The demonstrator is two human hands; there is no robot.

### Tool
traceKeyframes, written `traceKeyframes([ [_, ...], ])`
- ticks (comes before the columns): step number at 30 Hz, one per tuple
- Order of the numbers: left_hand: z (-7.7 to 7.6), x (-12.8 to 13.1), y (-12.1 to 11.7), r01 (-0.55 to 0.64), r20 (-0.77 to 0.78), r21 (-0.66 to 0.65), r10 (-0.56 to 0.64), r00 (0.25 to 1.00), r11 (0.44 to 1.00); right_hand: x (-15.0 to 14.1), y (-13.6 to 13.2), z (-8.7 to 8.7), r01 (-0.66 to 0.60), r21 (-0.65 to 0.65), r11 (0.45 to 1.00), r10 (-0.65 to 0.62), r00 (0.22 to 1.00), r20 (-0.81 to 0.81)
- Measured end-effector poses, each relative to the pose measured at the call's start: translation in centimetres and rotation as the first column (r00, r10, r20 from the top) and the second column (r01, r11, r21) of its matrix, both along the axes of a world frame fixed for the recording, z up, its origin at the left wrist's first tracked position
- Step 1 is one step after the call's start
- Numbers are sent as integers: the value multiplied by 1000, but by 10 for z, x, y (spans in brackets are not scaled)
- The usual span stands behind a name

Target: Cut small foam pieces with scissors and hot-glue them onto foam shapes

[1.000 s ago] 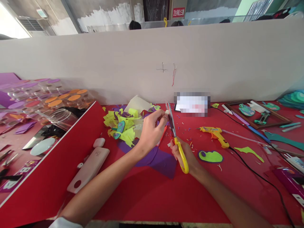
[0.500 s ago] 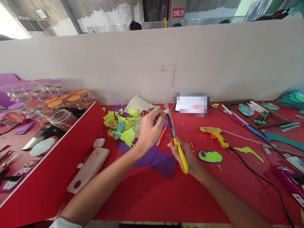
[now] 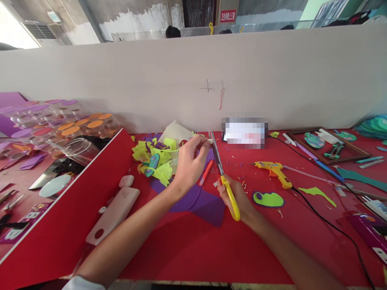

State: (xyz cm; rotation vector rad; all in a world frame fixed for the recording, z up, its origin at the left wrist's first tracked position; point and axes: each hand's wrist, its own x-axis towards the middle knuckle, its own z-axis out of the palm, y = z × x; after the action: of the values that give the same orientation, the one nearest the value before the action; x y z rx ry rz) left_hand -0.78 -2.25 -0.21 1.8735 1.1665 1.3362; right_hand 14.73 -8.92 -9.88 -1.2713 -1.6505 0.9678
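Note:
My right hand [image 3: 234,193] is closed round the yellow handles of a pair of scissors [image 3: 231,197], whose blades point up and away from me. With bent fingers, my left hand [image 3: 193,159] pinches a small white piece [image 3: 211,141] right beside the blades. What the piece is made of is too small to tell. Under my hands lie dark purple sheets [image 3: 208,209] and a red pen [image 3: 206,172]. Left of my left hand is a heap of yellow-green scraps [image 3: 163,173], with a teal and purple cutout [image 3: 152,164] on it.
A yellow glue gun [image 3: 273,171] with a black cord lies to the right, near a green and purple cutout [image 3: 269,199]. Behind stands a lit phone [image 3: 244,131]. A pale power bank [image 3: 113,215] rests by the red divider [image 3: 75,205]; jars [image 3: 81,151] sit beyond it.
My left hand has shifted very slightly, its fingertips still by the blades. The scissors and my right hand look almost unchanged; the whole view has moved a touch.

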Motion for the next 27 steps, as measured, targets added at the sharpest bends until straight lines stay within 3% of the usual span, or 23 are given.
traceKeyframes([
  [27, 3, -2, 2, -24, -8, 53, 24, 1000, 998, 1, 1, -5, -3, -13, 1000, 3, 1000, 0],
])
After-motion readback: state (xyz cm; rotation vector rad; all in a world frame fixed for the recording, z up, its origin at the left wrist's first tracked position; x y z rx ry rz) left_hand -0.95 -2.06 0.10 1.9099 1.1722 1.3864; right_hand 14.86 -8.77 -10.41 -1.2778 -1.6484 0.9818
